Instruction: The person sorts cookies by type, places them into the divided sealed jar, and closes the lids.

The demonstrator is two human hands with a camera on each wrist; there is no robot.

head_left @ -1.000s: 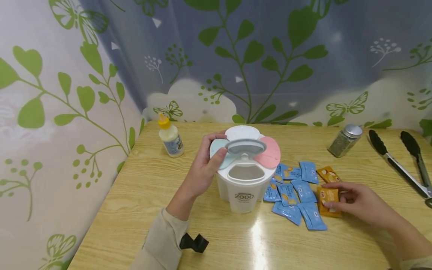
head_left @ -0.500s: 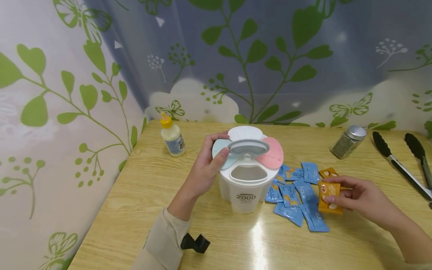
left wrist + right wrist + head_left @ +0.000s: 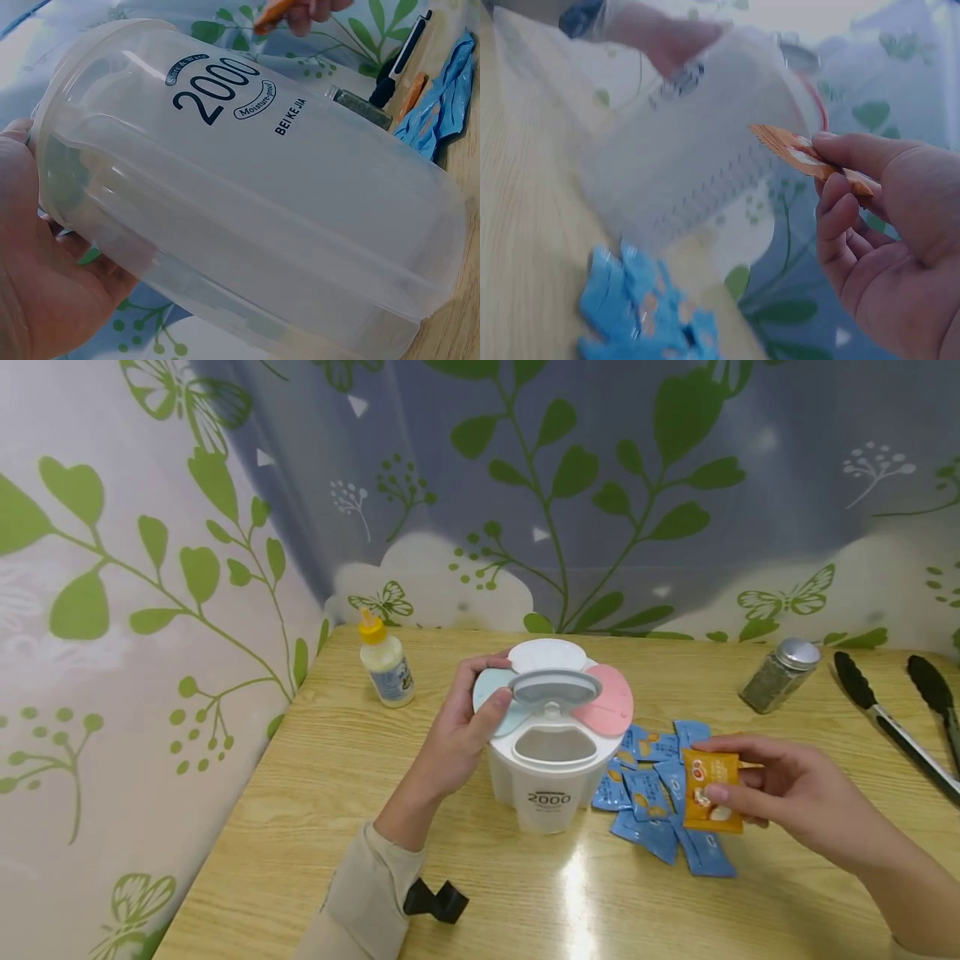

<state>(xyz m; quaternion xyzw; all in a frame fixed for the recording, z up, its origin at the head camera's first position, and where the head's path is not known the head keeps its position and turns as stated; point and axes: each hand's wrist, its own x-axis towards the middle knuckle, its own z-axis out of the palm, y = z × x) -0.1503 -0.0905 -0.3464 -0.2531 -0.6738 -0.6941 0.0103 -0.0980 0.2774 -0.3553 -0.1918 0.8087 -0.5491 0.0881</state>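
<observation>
Squeeze bottle (image 3: 392, 683) upright on the desk (image 3: 300, 827), left of the left fingers and well apart from them. Left hand (image 3: 457, 727) grips the white container (image 3: 543, 810), thumb on the teal lid (image 3: 491, 681). Just right of that thumb, the grey lid (image 3: 557, 689) stands raised at the front compartment (image 3: 555, 747). Blue packets (image 3: 647, 793) lie between the container and the right fingers. Right hand (image 3: 802, 793): thumb and fingers pinch an orange packet (image 3: 716, 767).

Change over the last second: this packet rises off the desk and shifts left, over the blue packets. Reading: pick-up looks complete; the packet is outside the container, and nothing covers the compartment mouth. Beyond the right fingers, an orange sliver (image 3: 412, 94), probably another packet; too hidden to confirm. Behind and right of those fingers: shaker jar (image 3: 780, 677); farther right, tongs (image 3: 900, 739).
</observation>
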